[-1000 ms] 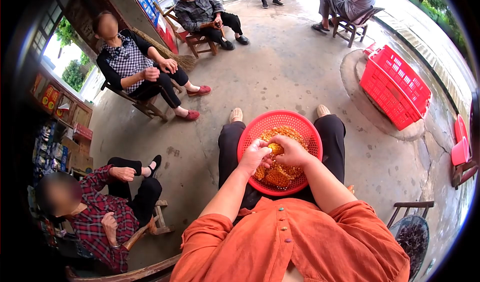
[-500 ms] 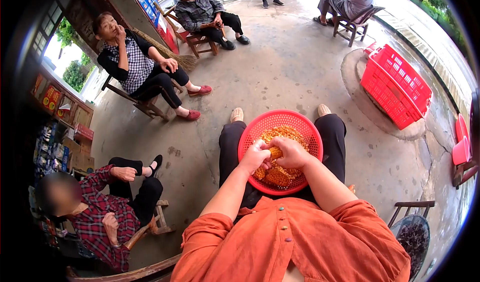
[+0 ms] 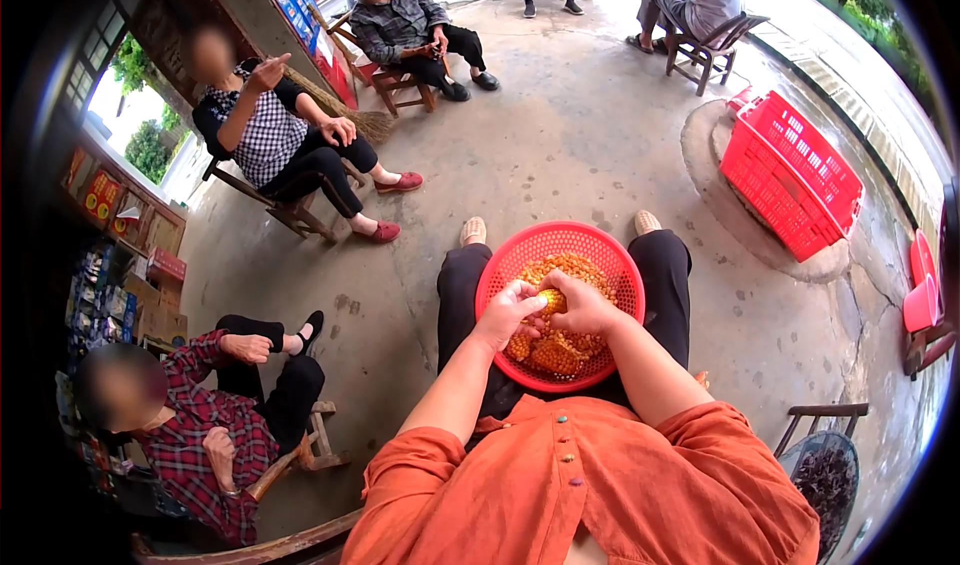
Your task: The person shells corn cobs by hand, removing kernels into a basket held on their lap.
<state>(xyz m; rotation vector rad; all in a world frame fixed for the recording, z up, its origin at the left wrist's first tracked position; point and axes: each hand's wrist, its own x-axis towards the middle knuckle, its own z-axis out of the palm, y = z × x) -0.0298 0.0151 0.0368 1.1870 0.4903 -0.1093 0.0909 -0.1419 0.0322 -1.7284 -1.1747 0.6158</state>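
A round red plastic basket rests on my lap between my knees, with loose orange corn kernels in it and what looks like a corn cob lying near its lower side. Above the kernels, my left hand and my right hand meet around a yellow corn cob. Both hands have their fingers curled on this cob, and parts of it are hidden by them.
Seated people are at the left, among them one in a red plaid shirt. Others sit farther back. A red crate stands on the right, with a pink bucket beyond it. A chair is at lower right.
My hands have shifted slightly around the cob. The person in the checked top has moved a hand away from the face and now holds it raised outward.
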